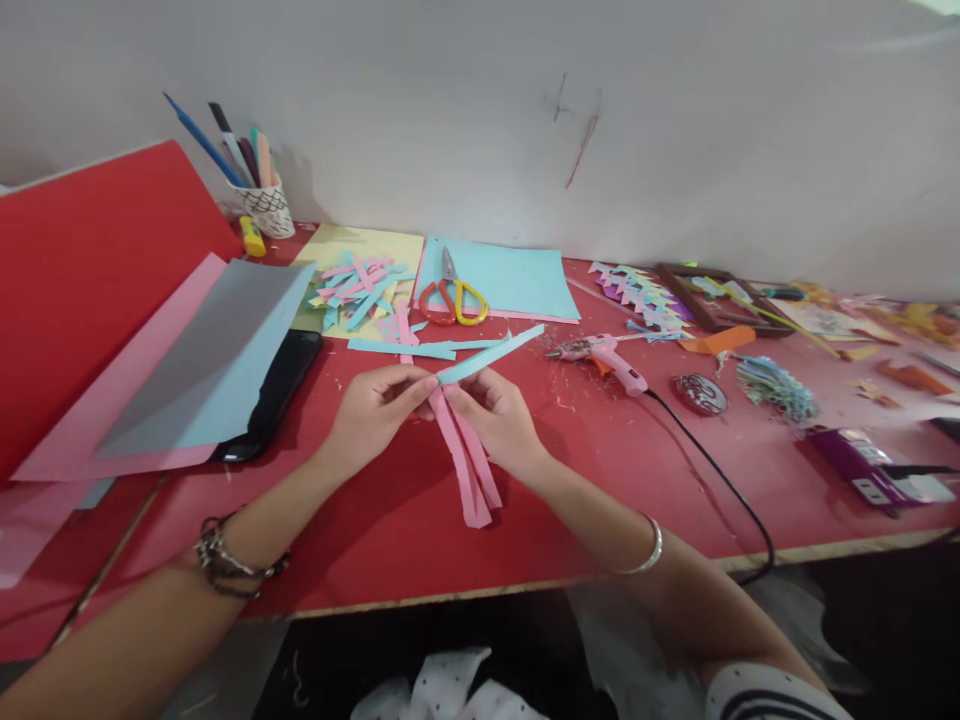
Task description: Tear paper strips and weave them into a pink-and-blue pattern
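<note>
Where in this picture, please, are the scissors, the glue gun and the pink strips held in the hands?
Scissors (449,267): head view, on the blades.
Glue gun (612,356): head view, on the body.
Pink strips (460,455): head view, on one strip's hanging length.

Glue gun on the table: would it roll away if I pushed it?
Probably not. The glue gun lies on its side with its handle sticking out, so it would likely slide or spin. Its black cord runs over the edge of the table, so it might tug back. It looks like hard plastic, so probably stiff.
</note>
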`<state>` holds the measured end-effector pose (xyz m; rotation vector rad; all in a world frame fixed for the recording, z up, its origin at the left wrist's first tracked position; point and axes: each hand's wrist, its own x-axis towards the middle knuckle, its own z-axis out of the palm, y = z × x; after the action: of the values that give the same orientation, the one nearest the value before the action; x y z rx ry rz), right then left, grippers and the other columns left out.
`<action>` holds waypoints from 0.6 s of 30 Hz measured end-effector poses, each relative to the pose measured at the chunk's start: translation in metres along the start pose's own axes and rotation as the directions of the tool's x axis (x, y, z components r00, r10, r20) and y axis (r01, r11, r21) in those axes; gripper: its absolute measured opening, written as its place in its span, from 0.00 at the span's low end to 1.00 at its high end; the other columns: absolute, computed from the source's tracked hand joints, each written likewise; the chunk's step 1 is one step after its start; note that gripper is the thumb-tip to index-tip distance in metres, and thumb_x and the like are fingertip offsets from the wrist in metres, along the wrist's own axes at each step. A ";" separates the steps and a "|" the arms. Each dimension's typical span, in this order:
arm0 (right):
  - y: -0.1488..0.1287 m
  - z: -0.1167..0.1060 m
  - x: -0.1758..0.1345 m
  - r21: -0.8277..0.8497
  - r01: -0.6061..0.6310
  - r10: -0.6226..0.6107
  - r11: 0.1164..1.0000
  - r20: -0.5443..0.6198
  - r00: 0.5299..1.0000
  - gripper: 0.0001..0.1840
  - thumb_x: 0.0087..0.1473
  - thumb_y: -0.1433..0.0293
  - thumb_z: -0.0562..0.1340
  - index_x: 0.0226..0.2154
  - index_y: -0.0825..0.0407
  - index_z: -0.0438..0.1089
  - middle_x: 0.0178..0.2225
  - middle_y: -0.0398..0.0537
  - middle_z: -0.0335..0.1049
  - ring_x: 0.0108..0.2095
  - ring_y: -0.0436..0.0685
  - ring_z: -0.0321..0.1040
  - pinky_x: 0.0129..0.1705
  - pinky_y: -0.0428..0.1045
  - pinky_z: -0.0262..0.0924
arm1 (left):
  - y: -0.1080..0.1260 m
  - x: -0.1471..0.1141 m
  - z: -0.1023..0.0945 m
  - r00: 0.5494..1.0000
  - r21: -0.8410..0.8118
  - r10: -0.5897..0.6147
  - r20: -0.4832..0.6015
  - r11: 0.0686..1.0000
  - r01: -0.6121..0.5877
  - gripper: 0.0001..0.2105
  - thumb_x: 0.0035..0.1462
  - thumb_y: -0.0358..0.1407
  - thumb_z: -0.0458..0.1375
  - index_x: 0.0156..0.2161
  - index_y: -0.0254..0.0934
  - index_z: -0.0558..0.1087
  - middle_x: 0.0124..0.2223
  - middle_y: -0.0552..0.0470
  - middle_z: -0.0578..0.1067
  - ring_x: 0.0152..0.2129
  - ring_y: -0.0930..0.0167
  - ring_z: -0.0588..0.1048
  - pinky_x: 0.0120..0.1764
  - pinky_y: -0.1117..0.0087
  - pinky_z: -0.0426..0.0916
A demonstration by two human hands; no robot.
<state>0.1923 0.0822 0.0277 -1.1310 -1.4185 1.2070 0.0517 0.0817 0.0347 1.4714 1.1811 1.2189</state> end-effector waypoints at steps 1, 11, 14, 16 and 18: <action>0.001 -0.001 0.000 -0.023 0.027 -0.027 0.999 0.020 0.999 0.06 0.45 0.67 0.59 0.23 0.53 0.64 0.23 0.40 0.66 0.26 0.47 0.64 0.30 0.45 0.60 | 0.001 0.000 0.000 1.000 -0.004 -0.009 -0.019 1.000 0.009 0.07 0.44 0.36 0.56 0.21 0.35 0.70 0.17 0.58 0.70 0.16 0.78 0.69 0.22 0.80 0.67; -0.003 0.000 -0.001 -0.092 0.084 -0.080 0.992 0.044 0.996 0.10 0.48 0.66 0.57 0.20 0.52 0.61 0.19 0.38 0.62 0.22 0.46 0.60 0.27 0.43 0.57 | -0.001 0.000 0.000 0.996 -0.022 -0.057 -0.066 0.998 0.056 0.07 0.43 0.37 0.57 0.21 0.35 0.72 0.17 0.57 0.70 0.15 0.77 0.69 0.22 0.78 0.67; -0.004 0.000 -0.001 -0.089 0.078 -0.074 0.993 0.047 0.996 0.10 0.48 0.65 0.57 0.19 0.51 0.62 0.19 0.38 0.63 0.22 0.46 0.60 0.27 0.44 0.57 | -0.003 0.000 -0.001 0.996 -0.018 -0.061 -0.066 0.998 0.060 0.08 0.43 0.38 0.57 0.22 0.35 0.73 0.17 0.57 0.71 0.16 0.76 0.69 0.23 0.77 0.68; -0.004 0.000 -0.001 -0.091 0.083 -0.079 0.992 0.046 0.996 0.10 0.48 0.65 0.57 0.19 0.51 0.62 0.20 0.38 0.63 0.22 0.46 0.61 0.27 0.44 0.57 | -0.004 0.000 -0.001 0.996 -0.009 -0.060 -0.064 0.998 0.060 0.08 0.43 0.38 0.57 0.23 0.35 0.73 0.17 0.56 0.71 0.16 0.76 0.69 0.23 0.76 0.68; -0.004 0.000 -0.001 -0.092 0.086 -0.082 0.992 0.046 0.996 0.10 0.47 0.65 0.57 0.19 0.52 0.62 0.19 0.38 0.63 0.22 0.46 0.61 0.27 0.44 0.57 | -0.005 0.000 -0.001 0.996 0.000 -0.062 -0.065 0.998 0.062 0.08 0.44 0.38 0.56 0.23 0.35 0.74 0.17 0.56 0.71 0.16 0.76 0.69 0.23 0.76 0.68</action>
<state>0.1926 0.0808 0.0319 -1.1041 -1.5534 1.1205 0.0498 0.0822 0.0299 1.3958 1.2626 1.2310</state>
